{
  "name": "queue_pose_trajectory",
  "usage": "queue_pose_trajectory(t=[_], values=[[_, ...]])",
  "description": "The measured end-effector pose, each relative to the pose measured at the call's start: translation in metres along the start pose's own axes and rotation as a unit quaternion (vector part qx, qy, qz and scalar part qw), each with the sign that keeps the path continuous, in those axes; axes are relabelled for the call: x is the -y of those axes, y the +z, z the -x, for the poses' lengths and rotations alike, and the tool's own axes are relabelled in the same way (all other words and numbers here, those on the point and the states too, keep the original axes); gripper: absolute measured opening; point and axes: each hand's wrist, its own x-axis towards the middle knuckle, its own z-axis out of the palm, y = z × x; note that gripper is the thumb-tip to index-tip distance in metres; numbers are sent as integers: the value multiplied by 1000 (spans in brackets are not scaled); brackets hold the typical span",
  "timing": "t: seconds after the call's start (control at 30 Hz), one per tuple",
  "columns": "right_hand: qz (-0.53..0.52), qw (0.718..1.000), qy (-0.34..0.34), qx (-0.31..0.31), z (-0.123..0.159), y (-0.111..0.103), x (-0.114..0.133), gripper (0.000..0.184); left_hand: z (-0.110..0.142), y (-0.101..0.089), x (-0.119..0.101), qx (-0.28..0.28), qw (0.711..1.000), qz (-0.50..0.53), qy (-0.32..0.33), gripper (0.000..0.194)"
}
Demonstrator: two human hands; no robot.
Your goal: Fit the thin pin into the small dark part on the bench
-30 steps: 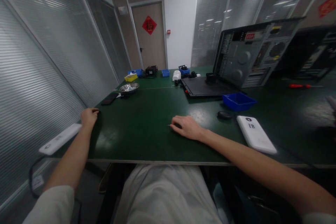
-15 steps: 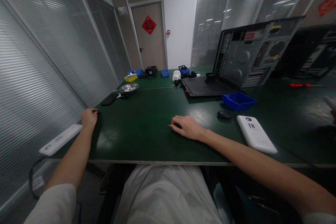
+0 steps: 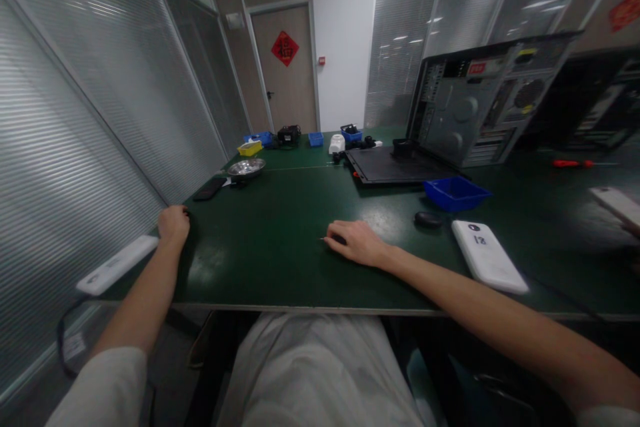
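My left hand [image 3: 174, 224] rests at the left edge of the green table [image 3: 270, 213], its fingers curled into a fist. Whatever it may hold is hidden. A white power-bank-like device [image 3: 117, 265] lies just beside that wrist. My right hand [image 3: 354, 242] lies on the tabletop near the middle, fingers curled and thumb pressed in. From its fingertips sticks a thin pointed thing [image 3: 321, 239], too small to name. Right of this hand are a black computer mouse [image 3: 427, 219] and a white device marked 18 [image 3: 490, 257].
Beyond the mouse sits a blue tray [image 3: 455, 193]. An open computer case [image 3: 465, 107] and its black side panel [image 3: 400, 165] stand behind. Farther left are a metal bowl [image 3: 246, 168] and a dark phone [image 3: 210, 189]. A screwdriver [image 3: 573, 163] and another white device [image 3: 616, 205] are at right.
My left hand has shifted slightly right and its fingers have curled further in. My right hand stays put. At the right edge, a white device has come into view beside another person's hand.
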Motion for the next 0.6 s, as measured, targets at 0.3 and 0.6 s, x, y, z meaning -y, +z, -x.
queue_pose_trajectory(t=[0.3, 0.6], values=[[4, 1000, -1, -1, 0, 0, 0, 22, 6, -9, -9, 8, 1000, -17, -18, 34], [11, 1000, -1, 0, 0, 0, 0, 24, 7, -13, -13, 16, 999, -23, -16, 33]])
